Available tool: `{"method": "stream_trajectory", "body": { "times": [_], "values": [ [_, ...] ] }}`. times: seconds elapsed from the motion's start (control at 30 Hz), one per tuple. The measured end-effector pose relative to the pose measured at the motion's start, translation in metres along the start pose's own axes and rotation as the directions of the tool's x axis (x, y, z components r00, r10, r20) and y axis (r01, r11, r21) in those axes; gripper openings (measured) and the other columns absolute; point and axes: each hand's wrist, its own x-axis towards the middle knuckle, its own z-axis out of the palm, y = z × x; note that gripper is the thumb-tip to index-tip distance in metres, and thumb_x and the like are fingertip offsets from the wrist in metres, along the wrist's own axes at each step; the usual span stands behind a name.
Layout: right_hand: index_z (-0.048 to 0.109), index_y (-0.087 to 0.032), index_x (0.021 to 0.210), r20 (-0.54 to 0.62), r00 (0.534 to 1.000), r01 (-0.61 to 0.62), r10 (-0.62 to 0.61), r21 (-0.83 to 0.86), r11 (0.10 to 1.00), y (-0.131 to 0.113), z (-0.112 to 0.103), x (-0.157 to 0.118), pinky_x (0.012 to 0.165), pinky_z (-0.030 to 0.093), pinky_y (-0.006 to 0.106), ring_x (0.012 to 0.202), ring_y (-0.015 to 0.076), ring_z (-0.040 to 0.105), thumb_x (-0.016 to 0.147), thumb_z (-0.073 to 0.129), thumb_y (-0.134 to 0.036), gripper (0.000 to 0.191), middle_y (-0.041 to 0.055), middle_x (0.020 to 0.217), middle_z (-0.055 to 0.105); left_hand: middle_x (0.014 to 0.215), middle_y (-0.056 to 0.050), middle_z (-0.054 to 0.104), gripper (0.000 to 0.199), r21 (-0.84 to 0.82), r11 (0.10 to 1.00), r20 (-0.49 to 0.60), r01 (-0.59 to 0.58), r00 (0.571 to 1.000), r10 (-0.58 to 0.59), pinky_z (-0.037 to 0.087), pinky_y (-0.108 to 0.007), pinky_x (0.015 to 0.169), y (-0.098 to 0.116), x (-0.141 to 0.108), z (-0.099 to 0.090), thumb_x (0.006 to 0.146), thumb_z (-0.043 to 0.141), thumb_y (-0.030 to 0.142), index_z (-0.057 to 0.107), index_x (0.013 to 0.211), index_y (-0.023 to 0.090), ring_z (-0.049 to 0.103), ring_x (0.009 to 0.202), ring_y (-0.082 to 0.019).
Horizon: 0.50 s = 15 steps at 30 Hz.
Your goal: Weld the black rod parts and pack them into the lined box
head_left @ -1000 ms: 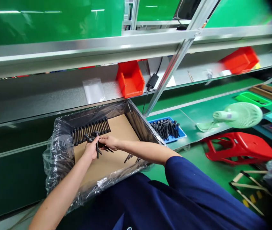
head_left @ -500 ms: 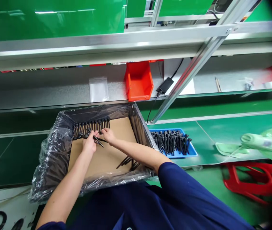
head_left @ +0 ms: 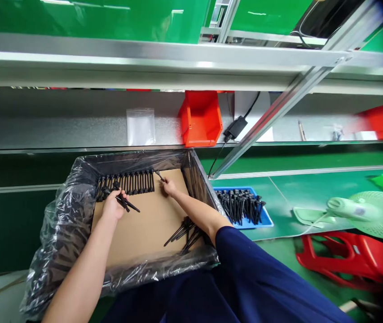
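My left hand (head_left: 114, 205) is closed around several slim black rods with thicker heads (head_left: 124, 201), over the left part of the cardboard sheet (head_left: 137, 237). Between the fingers of my right hand (head_left: 169, 186) is a single black rod (head_left: 159, 175), its head pointing up and left beside the right end of a row of like rods (head_left: 134, 183). That row lies side by side along the far wall of a box lined with clear plastic (head_left: 56, 224). A loose bunch of rods (head_left: 186, 233) rests on the cardboard, below my right forearm.
To the right of the box, a blue tray (head_left: 266, 220) holds many black rods. An orange bin (head_left: 203, 121), a clear plastic bag (head_left: 140, 128) and a black adapter (head_left: 236, 128) are on the shelf. A green fan (head_left: 359, 210) and red stool (head_left: 346, 258) stand right.
My hands have moved apart. The right one has gone right and away from the bundle with one rod, to the row's end. My left hand keeps its bundle. The camera view has shifted slightly.
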Motion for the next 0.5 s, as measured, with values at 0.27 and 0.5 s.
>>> {"method": "stream_trajectory", "body": {
  "times": [0.27, 0.5],
  "values": [
    [0.074, -0.019, 0.094, 0.296, 0.888, 0.455, -0.352, -0.464, 0.76, 0.034, -0.009, 0.015, 0.115, 0.014, 0.048, 0.144, 0.0306, 0.021, 0.084, 0.054, -0.013, 0.024, 0.0097, 0.147, 0.044, 0.06, 0.0, 0.056, 0.013, 0.047, 0.999, -0.02, 0.026, 0.999, -0.025, 0.051, -0.021, 0.051, -0.003, -0.006, 0.004, 0.079, 0.049, 0.003, 0.057, 0.076, 0.013, 0.053, 0.048, -0.008],
    [0.062, -0.013, 0.116, -0.009, 0.999, -0.043, 0.045, -0.489, 0.871, 0.027, 0.01, -0.005, 0.085, 0.047, 0.033, 0.104, 0.0262, 0.063, 0.093, 0.047, -0.033, 0.034, 0.0172, 0.112, 0.067, 0.063, -0.001, 0.06, 0.011, 0.081, 0.995, -0.095, -0.049, 0.994, 0.057, 0.054, -0.022, 0.053, -0.002, -0.004, 0.006, 0.08, 0.056, 0.002, 0.058, 0.077, 0.013, 0.058, 0.052, -0.009]
  ]
}}
